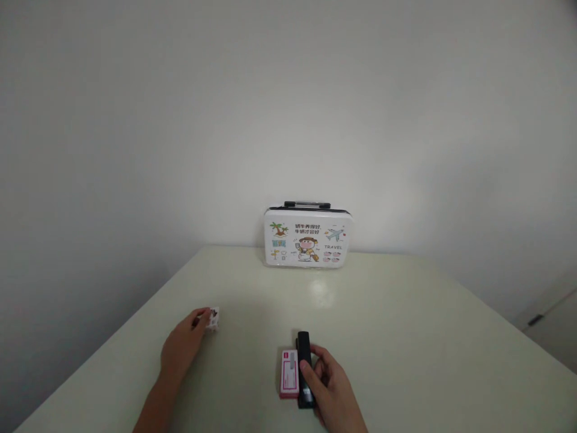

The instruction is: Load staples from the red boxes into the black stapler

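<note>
My left hand (183,347) rests on the pale table (406,337) at the lower left, its fingertips pinching a small white patterned cube (212,319). My right hand (331,388) is at the lower centre, fingers wrapped around a black stapler (305,361) that lies lengthwise on the table. A small pink and white box (289,374) lies flat right beside the stapler on its left, touching it.
A white case (308,239) with cartoon travel pictures and a dark handle stands upright at the table's far edge against the white wall. A door edge with a dark fitting (536,320) shows at the right.
</note>
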`<state>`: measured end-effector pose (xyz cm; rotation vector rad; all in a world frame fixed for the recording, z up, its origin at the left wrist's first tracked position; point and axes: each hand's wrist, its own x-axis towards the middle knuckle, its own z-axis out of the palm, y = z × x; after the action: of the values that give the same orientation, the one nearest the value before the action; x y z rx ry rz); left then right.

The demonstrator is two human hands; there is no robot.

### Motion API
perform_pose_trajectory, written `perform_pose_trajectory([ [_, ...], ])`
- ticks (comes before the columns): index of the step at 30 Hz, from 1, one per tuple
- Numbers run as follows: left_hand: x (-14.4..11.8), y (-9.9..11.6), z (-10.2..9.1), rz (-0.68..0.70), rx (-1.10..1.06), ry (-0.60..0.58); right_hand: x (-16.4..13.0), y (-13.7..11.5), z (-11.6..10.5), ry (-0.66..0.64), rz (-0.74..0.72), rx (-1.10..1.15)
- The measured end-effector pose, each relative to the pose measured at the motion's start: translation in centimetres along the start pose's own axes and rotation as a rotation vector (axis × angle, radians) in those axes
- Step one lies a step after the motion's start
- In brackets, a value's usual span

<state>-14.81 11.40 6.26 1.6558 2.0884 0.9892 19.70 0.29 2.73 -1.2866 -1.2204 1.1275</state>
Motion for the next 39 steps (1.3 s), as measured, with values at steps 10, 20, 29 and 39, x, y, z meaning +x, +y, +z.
perform_pose_trajectory([
  [10,-6.5,10.5,10.7,0.214,-0.159,-0.299,0.1,0.3,0.4,0.040,0.018,0.026],
  [20,-10.2,11.6,8.4,0.203,-0.226,-0.371,-0.4,-0.7,-0.6,-0.053,-0.007,-0.166],
  [29,-14.6,12.4,6.8,0.168,0.128,-0.398,-2.2,-3.8,-1.3,-0.268,-0.007,-0.370],
  [39,-14.2,15.4,8.9,0.267,0.300,-0.421,-1.6,-3.6,-3.1,-0.199,-0.084,-0.471],
])
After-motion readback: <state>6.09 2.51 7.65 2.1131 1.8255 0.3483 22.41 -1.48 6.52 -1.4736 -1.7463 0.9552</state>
